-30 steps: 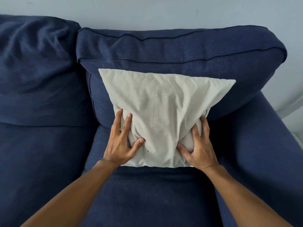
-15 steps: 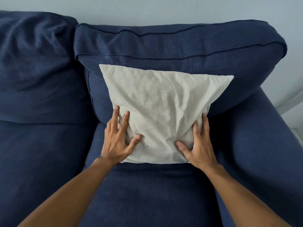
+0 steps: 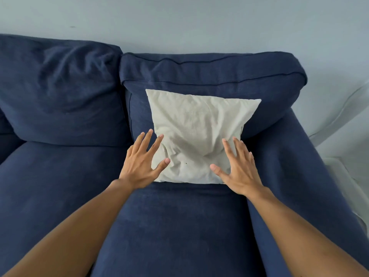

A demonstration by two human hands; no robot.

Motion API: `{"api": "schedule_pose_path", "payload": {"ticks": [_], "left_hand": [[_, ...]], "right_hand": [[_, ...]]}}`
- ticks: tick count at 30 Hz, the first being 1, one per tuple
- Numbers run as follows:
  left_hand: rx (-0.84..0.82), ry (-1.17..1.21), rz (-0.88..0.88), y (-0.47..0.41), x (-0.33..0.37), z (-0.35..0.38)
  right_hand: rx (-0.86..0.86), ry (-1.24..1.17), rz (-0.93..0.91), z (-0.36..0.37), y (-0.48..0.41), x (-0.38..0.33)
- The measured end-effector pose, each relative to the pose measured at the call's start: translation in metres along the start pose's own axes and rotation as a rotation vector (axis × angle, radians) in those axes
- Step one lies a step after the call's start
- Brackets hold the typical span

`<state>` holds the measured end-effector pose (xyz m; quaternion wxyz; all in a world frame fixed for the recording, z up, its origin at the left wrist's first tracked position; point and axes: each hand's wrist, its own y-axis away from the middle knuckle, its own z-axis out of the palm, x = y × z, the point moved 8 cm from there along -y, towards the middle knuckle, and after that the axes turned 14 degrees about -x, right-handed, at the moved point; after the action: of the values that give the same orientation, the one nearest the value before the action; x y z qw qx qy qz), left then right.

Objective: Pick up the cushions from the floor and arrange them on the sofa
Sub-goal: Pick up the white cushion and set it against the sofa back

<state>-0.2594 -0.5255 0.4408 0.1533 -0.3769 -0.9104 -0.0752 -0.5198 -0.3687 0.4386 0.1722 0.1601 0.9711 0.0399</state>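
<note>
A cream cushion [image 3: 196,128] stands on the right seat of the navy sofa [image 3: 179,226], leaning against the right back pillow [image 3: 211,74]. Its lower half is creased. My left hand [image 3: 142,162] hovers at the cushion's lower left corner, fingers spread, holding nothing. My right hand [image 3: 238,166] is at the lower right corner, also spread and flat, with no grip on the fabric. No cushion on the floor is in view.
The left back pillow [image 3: 60,92] and the left seat [image 3: 50,186] lie beside the cushion. The sofa's right armrest [image 3: 311,172] runs along the right. A pale wall [image 3: 179,23] rises behind, and a white floor edge [image 3: 349,176] shows at far right.
Both hands have let go of the cushion's lower corners and opened, pulling back slightly. The view has drawn back and up, showing more wall and sofa.
</note>
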Motion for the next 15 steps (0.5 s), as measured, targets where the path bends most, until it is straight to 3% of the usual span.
{"api": "schedule_pose_path", "payload": {"ticks": [15], "left_hand": [[-0.359, -0.174, -0.083, 0.154, 0.019, -0.113]], "right_hand": [[-0.26, 0.2, 0.056, -0.073, 0.115, -0.133]]}}
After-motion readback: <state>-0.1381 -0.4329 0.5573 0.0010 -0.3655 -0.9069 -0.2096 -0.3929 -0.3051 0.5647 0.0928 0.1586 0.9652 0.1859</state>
